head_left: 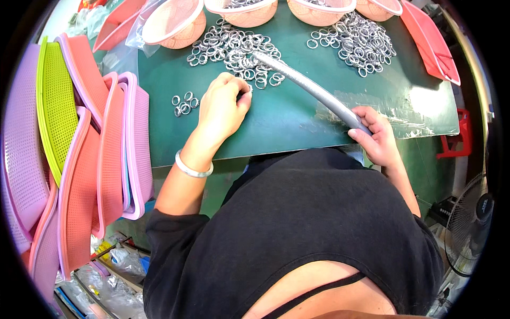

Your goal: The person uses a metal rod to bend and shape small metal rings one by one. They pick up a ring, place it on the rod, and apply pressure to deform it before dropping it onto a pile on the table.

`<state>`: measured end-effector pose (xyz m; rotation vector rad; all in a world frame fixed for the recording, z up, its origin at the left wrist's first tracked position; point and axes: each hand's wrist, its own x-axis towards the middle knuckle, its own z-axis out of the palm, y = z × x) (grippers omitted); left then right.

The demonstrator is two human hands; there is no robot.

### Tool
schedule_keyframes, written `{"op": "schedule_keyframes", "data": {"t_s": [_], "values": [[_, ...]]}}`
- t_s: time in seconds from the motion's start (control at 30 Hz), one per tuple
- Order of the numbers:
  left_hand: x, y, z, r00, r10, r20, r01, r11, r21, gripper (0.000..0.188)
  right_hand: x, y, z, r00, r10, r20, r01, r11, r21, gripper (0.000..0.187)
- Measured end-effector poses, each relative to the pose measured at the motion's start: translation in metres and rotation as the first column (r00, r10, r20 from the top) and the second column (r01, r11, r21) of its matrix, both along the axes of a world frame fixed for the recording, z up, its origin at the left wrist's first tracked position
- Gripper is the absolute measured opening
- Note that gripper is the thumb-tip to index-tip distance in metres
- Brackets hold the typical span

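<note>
Right hand (pixel 377 139): fingers closed around the lower end of the grey rod (pixel 313 89)
Rod: slants over the green bench (pixel 281 122), tip at the left ring pile (pixel 234 45)
Left hand (pixel 222 105): fingers curled near that pile; whether a ring is held, cannot tell
Small ring group (pixel 185 103): on the bench, farther left

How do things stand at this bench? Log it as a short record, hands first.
Left hand: fingers curled near the left ring pile; any held item unclear
Right hand: gripping the near end of a grey rod
Rod: slanting, far tip at the left ring pile
Other rings: right pile; small group left of the left hand
Surface: green table
</note>
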<state>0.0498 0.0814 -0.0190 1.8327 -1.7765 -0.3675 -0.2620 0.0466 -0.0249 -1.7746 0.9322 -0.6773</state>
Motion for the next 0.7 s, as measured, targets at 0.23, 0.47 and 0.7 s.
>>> {"op": "schedule_keyframes", "data": {"t_s": [0.23,0.47,0.7], "values": [[0.003,0.005,-0.010,0.609,-0.037,-0.792,-0.049,0.995,-0.085,0.008,-0.002,0.001,0.004,0.999,0.044,0.029,-0.044,0.999,0.002,0.028],[-0.007,0.009,0.008,0.157,-0.223,-0.962,-0.026,0.973,-0.230,0.019,-0.005,0.008,0.013,0.995,0.095,0.000,-0.095,0.994,-0.051,0.029],[-0.015,0.008,0.012,0.161,-0.241,-0.957,-0.030,0.968,-0.249,0.026,-0.006,0.013,0.023,0.991,0.116,-0.065,-0.126,0.977,-0.175,0.027]]}}
